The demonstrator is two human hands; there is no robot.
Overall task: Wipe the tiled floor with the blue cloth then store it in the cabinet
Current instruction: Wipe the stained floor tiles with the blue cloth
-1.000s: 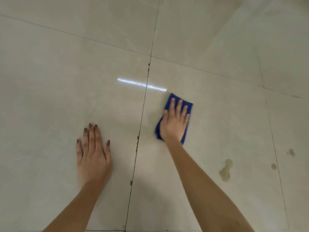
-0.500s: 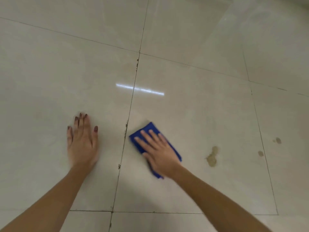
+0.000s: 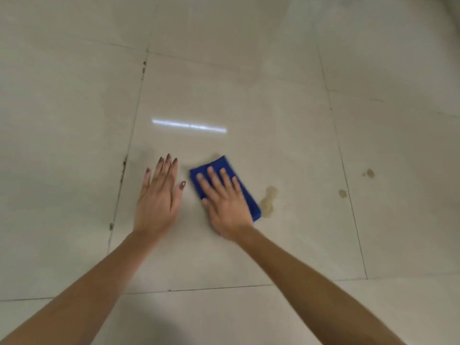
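A folded blue cloth (image 3: 245,192) lies flat on the pale tiled floor (image 3: 249,95). My right hand (image 3: 224,202) presses down on the cloth with its fingers spread, covering most of it. Just to its left, my left hand (image 3: 159,197) rests palm-down on the same tile, fingers apart, holding nothing. A yellowish-brown stain (image 3: 268,201) sits on the tile right beside the cloth's right edge. The cabinet is not in view.
Two smaller brown spots (image 3: 369,173) (image 3: 342,193) mark the floor further right, near a grout line (image 3: 348,185). Another grout line (image 3: 123,170) with dark chips runs left of my left hand. A light reflection (image 3: 189,126) shines beyond the hands.
My right hand has slid the cloth to the right, up to the stain. My left hand has crossed the chipped grout line onto the same tile. The view has shifted right.
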